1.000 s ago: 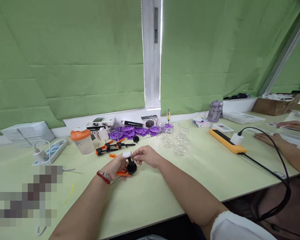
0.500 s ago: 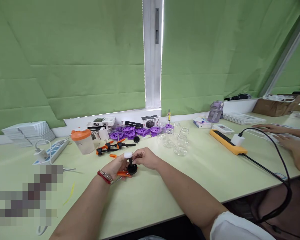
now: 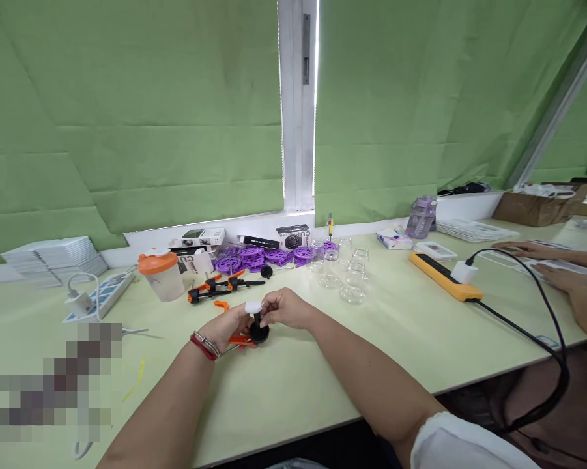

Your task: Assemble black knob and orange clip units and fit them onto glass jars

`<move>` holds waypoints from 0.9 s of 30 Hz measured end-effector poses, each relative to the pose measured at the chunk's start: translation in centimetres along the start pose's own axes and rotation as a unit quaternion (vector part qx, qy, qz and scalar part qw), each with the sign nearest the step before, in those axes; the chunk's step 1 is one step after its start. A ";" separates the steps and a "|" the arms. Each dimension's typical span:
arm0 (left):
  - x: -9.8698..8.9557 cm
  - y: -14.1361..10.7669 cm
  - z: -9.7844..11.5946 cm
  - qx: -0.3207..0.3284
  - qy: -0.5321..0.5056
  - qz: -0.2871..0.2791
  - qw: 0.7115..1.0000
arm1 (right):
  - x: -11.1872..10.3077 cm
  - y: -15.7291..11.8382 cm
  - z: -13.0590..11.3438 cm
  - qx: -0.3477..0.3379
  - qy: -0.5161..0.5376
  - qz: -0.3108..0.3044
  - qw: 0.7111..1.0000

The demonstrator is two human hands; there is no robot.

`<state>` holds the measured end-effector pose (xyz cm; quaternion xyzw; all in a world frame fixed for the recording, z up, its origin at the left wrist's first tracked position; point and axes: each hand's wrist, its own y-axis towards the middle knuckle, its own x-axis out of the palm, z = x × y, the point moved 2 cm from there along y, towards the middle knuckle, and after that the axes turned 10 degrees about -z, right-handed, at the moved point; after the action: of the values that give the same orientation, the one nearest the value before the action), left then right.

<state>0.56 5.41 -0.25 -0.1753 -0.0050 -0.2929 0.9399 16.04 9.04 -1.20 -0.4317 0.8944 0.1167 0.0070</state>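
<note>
Far L of the purple pile (image 3: 252,255), white panels (image 3: 53,262) stand stacked, prob. to save space. L of pile & nearer the viewer, a white-and-blue power strip (image 3: 113,293) lies w/ a plug fitted. Just L of pile, orange-lidded cup (image 3: 161,279) is upright, lid on, prob. parked out of the way. In front of pile's L end, black-and-orange clamps (image 3: 225,286) lie flat, prob. for easy reach; a loose orange piece (image 3: 221,304) is nearer the viewer. Directly in front of pile, L hand (image 3: 227,327) has fingers curled round the black part (image 3: 259,333), grip mostly closed, prob. acting as a fixture: disc low, stem approx. upright, white cap (image 3: 253,307) on top. Contact w/ table (image 3: 293,397): can't tell. R hand (image 3: 287,309), same zone, R side of stem: thumb & fingers pinched together at the stem, prob. for fine control; any small item btwn fingertips is hidden. Just R of pile, clear glass vessels (image 3: 353,286) are grouped, prob. to limit knocks. Far R of pile: yellow power strip (image 3: 442,277) w/ charger fitted, then co-worker's hands (image 3: 557,276), well apart
</note>
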 end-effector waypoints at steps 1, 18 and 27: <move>0.0 0.0 0.0 -0.007 0.006 -0.002 1.000 | 0.0 0.0 0.1 -0.001 -0.001 0.000 1.000; 0.0 0.1 0.2 -0.025 0.035 -0.039 0.998 | 0.0 -0.4 0.1 -0.025 -0.054 -0.009 0.998; -0.1 0.1 0.2 -0.027 0.026 -0.058 0.998 | 0.3 -0.1 0.2 -0.039 -0.027 0.004 0.999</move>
<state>0.54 5.59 -0.11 -0.1925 0.0167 -0.3518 0.9159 15.88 8.79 -1.49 -0.4249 0.8903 0.1631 0.0141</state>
